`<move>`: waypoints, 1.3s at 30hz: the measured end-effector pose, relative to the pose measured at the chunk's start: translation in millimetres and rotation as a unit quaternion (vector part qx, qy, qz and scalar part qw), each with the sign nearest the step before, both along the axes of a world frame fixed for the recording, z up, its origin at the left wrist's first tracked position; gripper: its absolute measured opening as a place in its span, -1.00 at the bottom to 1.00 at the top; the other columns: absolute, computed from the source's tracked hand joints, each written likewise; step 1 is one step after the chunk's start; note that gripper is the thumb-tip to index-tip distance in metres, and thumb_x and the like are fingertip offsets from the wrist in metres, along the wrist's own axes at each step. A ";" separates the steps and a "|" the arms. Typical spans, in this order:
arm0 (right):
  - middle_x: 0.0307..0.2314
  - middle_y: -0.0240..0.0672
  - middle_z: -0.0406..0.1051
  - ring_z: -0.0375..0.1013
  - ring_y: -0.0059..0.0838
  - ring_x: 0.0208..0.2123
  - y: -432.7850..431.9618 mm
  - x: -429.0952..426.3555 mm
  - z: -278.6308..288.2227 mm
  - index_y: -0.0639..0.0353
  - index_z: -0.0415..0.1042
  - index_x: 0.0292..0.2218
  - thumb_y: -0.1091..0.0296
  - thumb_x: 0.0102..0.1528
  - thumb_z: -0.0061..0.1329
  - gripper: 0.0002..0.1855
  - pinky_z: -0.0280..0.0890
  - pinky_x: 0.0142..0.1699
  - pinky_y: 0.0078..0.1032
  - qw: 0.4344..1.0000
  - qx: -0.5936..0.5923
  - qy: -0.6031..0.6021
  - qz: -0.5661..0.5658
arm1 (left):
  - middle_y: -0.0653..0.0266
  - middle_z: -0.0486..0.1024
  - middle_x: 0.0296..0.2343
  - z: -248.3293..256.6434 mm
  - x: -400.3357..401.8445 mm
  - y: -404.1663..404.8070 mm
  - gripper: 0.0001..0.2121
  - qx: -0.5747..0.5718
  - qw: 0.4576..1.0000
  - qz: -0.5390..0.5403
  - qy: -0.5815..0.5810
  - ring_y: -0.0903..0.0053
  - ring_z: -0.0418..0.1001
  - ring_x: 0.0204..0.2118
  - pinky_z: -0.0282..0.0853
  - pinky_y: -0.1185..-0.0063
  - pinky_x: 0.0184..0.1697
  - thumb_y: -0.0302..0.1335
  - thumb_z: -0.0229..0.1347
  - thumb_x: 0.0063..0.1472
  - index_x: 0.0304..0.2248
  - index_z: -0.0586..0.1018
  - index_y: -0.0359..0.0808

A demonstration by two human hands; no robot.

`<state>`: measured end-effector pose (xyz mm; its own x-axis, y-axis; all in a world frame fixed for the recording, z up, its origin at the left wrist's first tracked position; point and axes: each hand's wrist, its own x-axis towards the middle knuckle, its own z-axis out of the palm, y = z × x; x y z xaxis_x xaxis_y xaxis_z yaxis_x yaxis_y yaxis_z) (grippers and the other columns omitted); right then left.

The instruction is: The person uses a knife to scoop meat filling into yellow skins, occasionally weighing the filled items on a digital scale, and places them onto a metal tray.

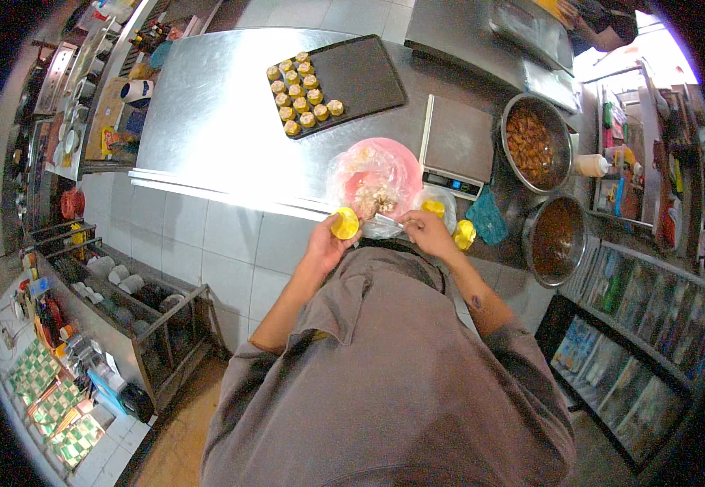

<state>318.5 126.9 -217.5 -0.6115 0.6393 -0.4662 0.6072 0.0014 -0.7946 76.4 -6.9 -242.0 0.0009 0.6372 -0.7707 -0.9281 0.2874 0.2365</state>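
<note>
My left hand (330, 243) holds a round yellow dumpling wrapper (345, 223), flat side up, near the table's front edge. In my right hand (428, 232) is a small metal spreading tool (389, 220), its tip at a mound of pale minced filling (378, 198). That filling lies in a clear plastic bag (341, 169) set in a pink bowl (412, 163). Just right of the bowl, more yellow wrappers (433, 208) sit in a plastic bag, and another yellow stack (464, 235) lies beside my right wrist. Filled yellow dumplings (295, 91) stand in rows on a black baking tray (358, 67).
A digital scale (459, 140) stands right of the bowl, with a teal cloth (485, 216) below it. Two steel bowls, one with brown chunks (532, 143) and one with dark sauce (556, 240), line the right side. Another person's hand (565, 12) shows at the far right counter.
</note>
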 end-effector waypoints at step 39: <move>-0.60 -0.64 0.28 0.15 -0.79 -0.61 15.0 25.9 6.2 0.19 0.53 -0.03 0.41 0.20 -0.02 -0.70 -0.01 -0.53 -0.73 0.978 -0.184 0.086 -0.035 | 0.09 0.49 -0.07 5.7 1.5 -5.2 -0.67 -0.059 0.984 -0.047 0.162 0.33 0.51 -0.08 0.46 0.36 -0.03 -0.36 -0.11 0.37 0.03 0.40 -0.36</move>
<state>344.4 142.0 -211.4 -0.6613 0.4909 -0.5671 0.4526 -0.3417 -0.8236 77.9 -12.2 -236.3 -0.2026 0.5522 -0.8087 -0.7772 0.4118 0.4758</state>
